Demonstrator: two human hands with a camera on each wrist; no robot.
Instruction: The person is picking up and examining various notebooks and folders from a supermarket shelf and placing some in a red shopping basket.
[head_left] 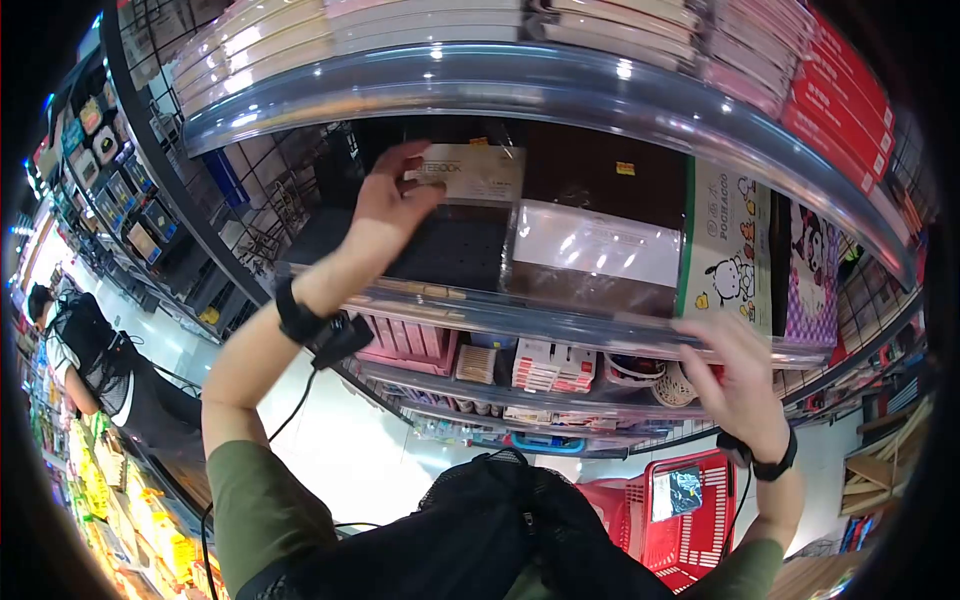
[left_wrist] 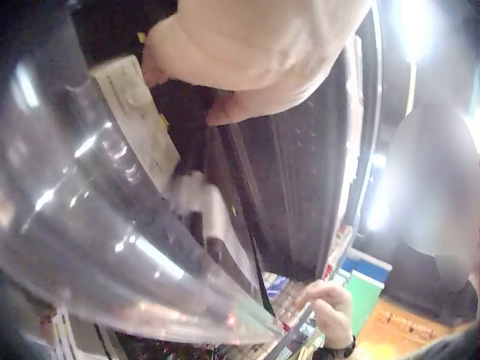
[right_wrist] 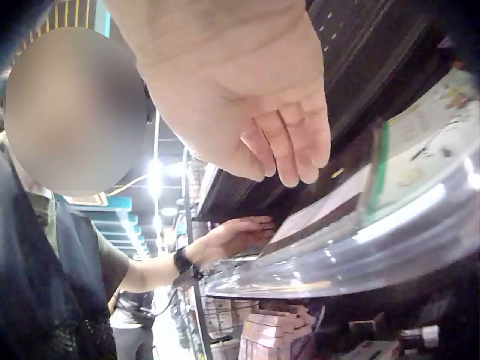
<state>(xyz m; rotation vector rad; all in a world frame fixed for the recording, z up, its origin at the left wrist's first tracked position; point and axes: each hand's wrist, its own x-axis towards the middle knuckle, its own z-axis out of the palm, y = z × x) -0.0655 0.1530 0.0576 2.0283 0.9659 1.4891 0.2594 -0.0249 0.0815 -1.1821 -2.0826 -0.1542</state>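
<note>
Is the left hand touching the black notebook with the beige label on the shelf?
Touching. The head view shows the left hand with its thumb lying on the beige label of the black notebook, no gap.

**Black dotted notebook** [head_left: 455,240], sealed in clear glossy wrap. A beige paper band [head_left: 470,172] printed "NOTEBOOK" crosses its top. It stands on edge with its front cover facing outward, at the left end of its shelf row. The left hand [head_left: 390,205] grips its upper left corner, thumb on the band. The notebook's lower edge is hidden behind the **clear curved plastic shelf lip** [head_left: 560,325]. This is a transparent rail running the full width of the shelf front, streaked with light reflections. The fingers of the right hand [head_left: 740,380] rest on its right portion.
</note>
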